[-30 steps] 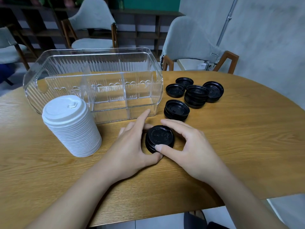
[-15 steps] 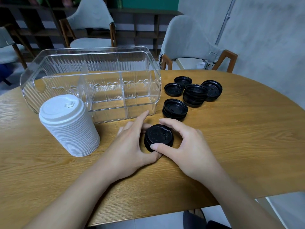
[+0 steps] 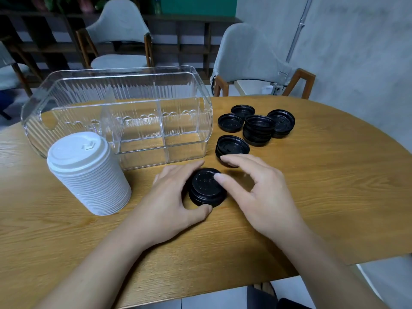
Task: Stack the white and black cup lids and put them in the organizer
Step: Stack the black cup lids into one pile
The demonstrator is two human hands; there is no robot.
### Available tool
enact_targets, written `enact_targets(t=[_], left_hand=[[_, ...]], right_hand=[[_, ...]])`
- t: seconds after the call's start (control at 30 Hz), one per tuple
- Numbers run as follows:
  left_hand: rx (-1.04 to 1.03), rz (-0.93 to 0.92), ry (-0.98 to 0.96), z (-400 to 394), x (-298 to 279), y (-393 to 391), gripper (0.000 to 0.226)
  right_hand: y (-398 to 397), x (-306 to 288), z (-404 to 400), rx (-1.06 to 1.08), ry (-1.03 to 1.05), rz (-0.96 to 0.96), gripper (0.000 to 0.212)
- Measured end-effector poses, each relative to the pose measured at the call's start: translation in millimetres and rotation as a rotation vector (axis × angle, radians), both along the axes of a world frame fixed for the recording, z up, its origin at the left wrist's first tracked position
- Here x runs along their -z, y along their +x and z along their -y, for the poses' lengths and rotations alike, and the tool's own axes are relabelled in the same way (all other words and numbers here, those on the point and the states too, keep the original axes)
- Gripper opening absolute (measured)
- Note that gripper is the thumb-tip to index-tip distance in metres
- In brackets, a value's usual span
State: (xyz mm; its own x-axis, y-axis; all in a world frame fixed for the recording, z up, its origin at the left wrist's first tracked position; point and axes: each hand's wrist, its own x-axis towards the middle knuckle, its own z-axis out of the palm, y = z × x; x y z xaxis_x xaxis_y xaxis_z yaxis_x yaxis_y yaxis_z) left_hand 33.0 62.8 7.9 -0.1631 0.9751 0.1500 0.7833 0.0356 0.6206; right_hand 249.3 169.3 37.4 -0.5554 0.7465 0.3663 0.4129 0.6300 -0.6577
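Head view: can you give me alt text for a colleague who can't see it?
The left hand grips a short stack of black lids on a wooden table, the right hand open just above. Behind: a white lid stack, an empty clear organizer, more black lids.

Soft, even indoor light, slightly dim
Faint shadows beneath the table [image 3: 334,208] items; its edges bow from wide-angle distortion, background soft

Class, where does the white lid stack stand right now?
In the head view, the white lid stack stands at the table's left, just before the clear organizer, left of the left hand.
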Motion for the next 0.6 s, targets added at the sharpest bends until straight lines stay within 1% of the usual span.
enact_targets(t=[0.07, 0.2, 0.3, 0.4, 0.53, 0.6], left_hand=[[0.003, -0.02, 0.008, -1.0, -1.1, 1.1, 0.105], [0.011, 0.003, 0.0, -0.8, -2.6, 5.3, 0.105], [0.001, 0.006, 0.002, 0.5, -5.2, 6.7, 0.099], [-0.012, 0.015, -0.006, 1.6, -7.2, 8.3, 0.096], [0.001, 0.012, -0.029, 3.1, -8.8, 8.9, 0.094], [0.003, 0.017, -0.034, 3.2, -9.6, 9.1, 0.094]], right_hand=[[-0.5, 4.8, -8.8, 0.096, 0.1, -0.025, 0.039], [-2.8, 18.5, -30.2, 0.222, 0.207, 0.102, 0.041], [-8.2, 24.5, -39.7, 0.227, 0.291, 0.172, 0.036], [-13.8, 27.3, -43.4, 0.214, 0.376, 0.181, 0.026], [-13.1, 28.0, -43.7, 0.208, 0.403, 0.15, 0.009], [-11.4, 27.0, -43.3, 0.208, 0.393, 0.148, 0.005]])
